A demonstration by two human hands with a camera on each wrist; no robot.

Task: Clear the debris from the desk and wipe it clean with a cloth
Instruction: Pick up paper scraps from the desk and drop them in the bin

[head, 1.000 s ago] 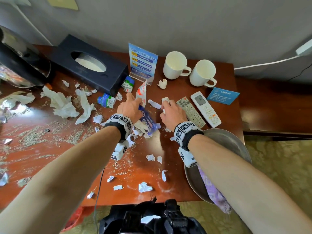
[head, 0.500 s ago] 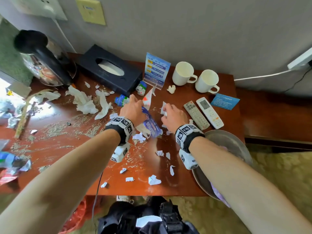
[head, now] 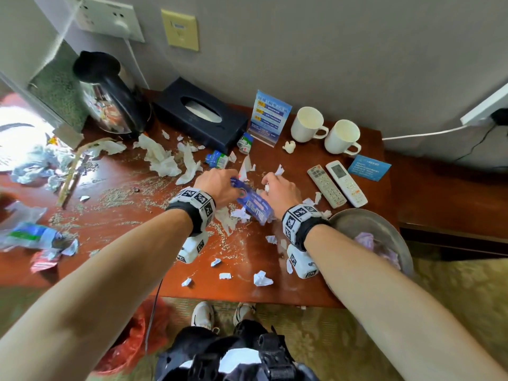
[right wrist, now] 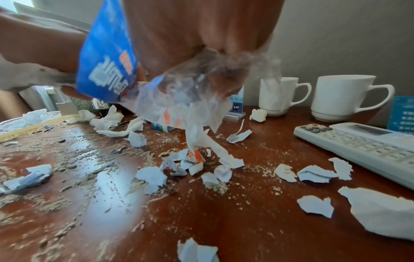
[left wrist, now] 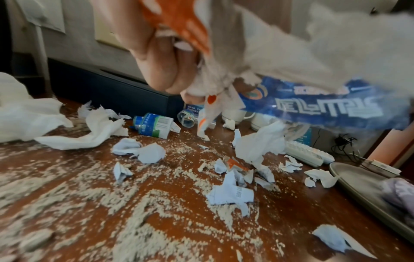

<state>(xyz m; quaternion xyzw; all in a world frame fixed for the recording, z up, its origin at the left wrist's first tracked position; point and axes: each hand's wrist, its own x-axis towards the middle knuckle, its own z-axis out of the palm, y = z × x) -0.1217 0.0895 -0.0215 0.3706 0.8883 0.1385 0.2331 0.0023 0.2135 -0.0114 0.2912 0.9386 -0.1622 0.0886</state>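
Observation:
On the red-brown desk [head: 123,224] lie torn tissues [head: 162,160], paper scraps [head: 262,279] and pale grit [head: 118,193]. My left hand [head: 220,185] is over the middle of the desk. Its fingers [left wrist: 156,58] curl round a bunch of tissue, an orange-white wrapper [left wrist: 179,19] and a blue plastic wrapper [head: 253,207]. Just right of it, my right hand [head: 283,188] grips crumpled clear plastic and paper scraps [right wrist: 201,85], with the blue wrapper [right wrist: 105,62] beside them. A purple cloth [head: 365,240] sits in a metal basin [head: 357,215] at the desk's right front corner.
Along the wall stand a kettle [head: 110,100], a black tissue box [head: 200,116], a sign stand [head: 270,116] and two white mugs [head: 308,123]. Two remotes [head: 327,185] lie right of my hands. Small bottles [head: 217,159] lie behind them. A red bag [head: 129,345] sits on the floor.
Both hands have drawn back from the far debris toward the desk's middle, carrying their trash. The head view has swung left and shows more of the desk's left end.

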